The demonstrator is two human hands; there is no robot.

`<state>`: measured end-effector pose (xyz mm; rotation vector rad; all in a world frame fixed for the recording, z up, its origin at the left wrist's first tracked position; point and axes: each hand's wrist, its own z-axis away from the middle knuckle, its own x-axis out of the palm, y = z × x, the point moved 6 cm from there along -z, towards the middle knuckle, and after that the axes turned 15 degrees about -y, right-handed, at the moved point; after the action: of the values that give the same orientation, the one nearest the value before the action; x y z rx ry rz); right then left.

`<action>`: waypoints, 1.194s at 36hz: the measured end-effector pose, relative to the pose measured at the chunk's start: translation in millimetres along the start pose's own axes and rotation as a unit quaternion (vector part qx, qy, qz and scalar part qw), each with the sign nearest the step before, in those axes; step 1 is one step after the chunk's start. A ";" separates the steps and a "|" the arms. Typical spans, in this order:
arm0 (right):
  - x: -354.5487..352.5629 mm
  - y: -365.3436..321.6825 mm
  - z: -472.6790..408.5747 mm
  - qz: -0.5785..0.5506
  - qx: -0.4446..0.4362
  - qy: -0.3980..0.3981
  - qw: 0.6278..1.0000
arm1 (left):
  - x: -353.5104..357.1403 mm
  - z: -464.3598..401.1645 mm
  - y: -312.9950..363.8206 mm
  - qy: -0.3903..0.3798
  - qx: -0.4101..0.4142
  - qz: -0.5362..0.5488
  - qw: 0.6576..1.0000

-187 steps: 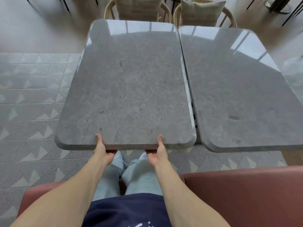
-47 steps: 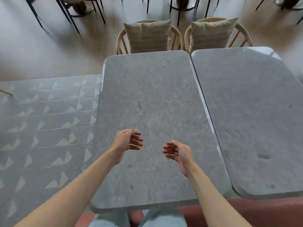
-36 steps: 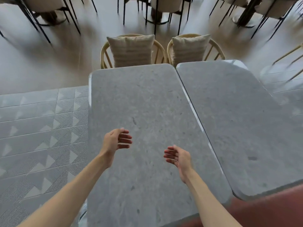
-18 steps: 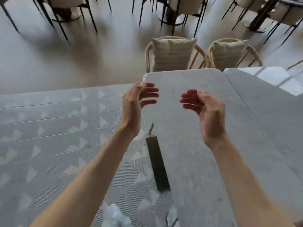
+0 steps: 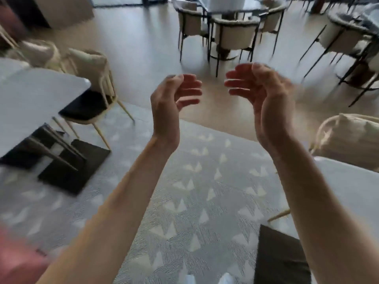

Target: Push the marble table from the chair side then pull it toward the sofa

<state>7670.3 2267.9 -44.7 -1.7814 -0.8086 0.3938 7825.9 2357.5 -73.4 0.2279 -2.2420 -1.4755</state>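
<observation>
Two bare hands are raised in mid-air, palms facing each other, holding nothing. The left hand (image 5: 174, 103) has its fingers loosely curled, and so does the right hand (image 5: 264, 97); each grip is slack and empty, touching no furniture. Both forearms reach up from the bottom of the view over a grey patterned rug (image 5: 190, 201). The marble table (image 5: 348, 181), the thing to be moved, shows only as a pale grey surface at the right edge, just right of the right forearm, with its dark flat base (image 5: 281, 255) on the rug below it. A wicker chair with a cushion (image 5: 348, 138) stands at the table's far side. Judging by this, the person seems to be between holds, walking round the table toward its chair side; neither hand is on the marble, so no push or pull is under way. The next move likely calls for reaching the chair end, setting both hands on the table's edge, and shoving steadily so the heavy top slides rather than tips. Well to the left of the table, across the rug, is another pale table (image 5: 30, 103) with a dark base and a chair with thin gold legs (image 5: 92, 93). A strip of pink upholstery (image 5: 18, 261) sits at the lower left. Beyond the rug lies a smooth pale floor with cream, black-legged chairs (image 5: 233, 37) round more tables. The view is blurred.
</observation>
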 end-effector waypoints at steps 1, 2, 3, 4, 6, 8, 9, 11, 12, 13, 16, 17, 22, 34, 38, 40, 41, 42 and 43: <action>25.2 2.0 -16.0 -0.015 -0.004 -0.029 0.999 | -22.9 0.8 13.9 0.022 0.010 -0.012 1.000; 52.0 3.2 -32.3 -0.031 -0.008 -0.061 0.998 | -46.7 3.0 29.0 0.048 0.022 -0.024 0.998; 80.5 4.5 -47.3 -0.048 -0.011 -0.094 0.994 | -71.7 7.4 44.8 0.078 0.036 -0.037 0.996; 106.9 4.8 -60.1 -0.066 -0.014 -0.126 0.990 | -94.6 13.1 59.7 0.111 0.047 -0.045 0.992; 159.2 4.4 -84.3 -0.100 -0.021 -0.187 0.977 | -139.3 26.6 90.9 0.178 0.073 -0.063 0.979; 203.9 3.9 -103.0 -0.128 -0.029 -0.236 0.963 | -174.5 42.6 120.0 0.233 0.093 -0.093 0.963; 223.3 3.1 -109.7 -0.137 -0.034 -0.260 0.955 | -188.3 51.0 133.7 0.255 0.106 -0.110 0.955; 257.5 -0.6 -121.6 -0.157 -0.048 -0.312 0.936 | -208.3 66.6 163.1 0.290 0.137 -0.142 0.937; 271.0 -3.3 -126.3 -0.169 -0.056 -0.341 0.923 | -214.9 72.7 176.6 0.303 0.151 -0.156 0.928; 282.1 -6.2 -131.6 -0.183 -0.062 -0.366 0.911 | -219.5 77.7 188.7 0.317 0.164 -0.169 0.919; 296.9 -11.2 -152.2 -0.217 -0.071 -0.412 0.882 | -222.4 85.1 212.4 0.352 0.201 -0.202 0.891; 297.3 -11.6 -160.6 -0.225 -0.074 -0.424 0.874 | -220.3 83.8 216.8 0.361 0.214 -0.215 0.882; 276.5 -5.0 -215.6 -0.236 -0.080 -0.467 0.848 | -201.3 50.0 211.7 0.412 0.258 -0.246 0.839; 212.0 95.8 -420.4 -0.256 -0.039 -0.443 0.858 | -233.8 -122.6 97.5 0.487 0.234 -0.215 0.814; 220.9 152.5 -490.1 -0.251 -0.036 -0.437 0.863 | -282.9 -179.3 68.6 0.493 0.244 -0.220 0.806; 232.2 182.8 -527.3 -0.250 -0.030 -0.434 0.865 | -316.4 -210.9 56.7 0.498 0.248 -0.218 0.802; 240.5 197.6 -547.4 -0.249 -0.030 -0.435 0.865 | -336.0 -230.1 52.3 0.499 0.250 -0.219 0.800; 249.6 211.3 -568.0 -0.245 -0.028 -0.435 0.866 | -356.1 -251.0 48.9 0.500 0.247 -0.221 0.800; 259.4 223.2 -589.2 -0.236 -0.024 -0.435 0.869 | -375.7 -272.5 46.1 0.504 0.240 -0.224 0.799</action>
<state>8293.2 1994.1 -9.9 -1.3307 -1.8513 0.8683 8286.5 2290.0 -44.0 1.4121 -1.6000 -0.5937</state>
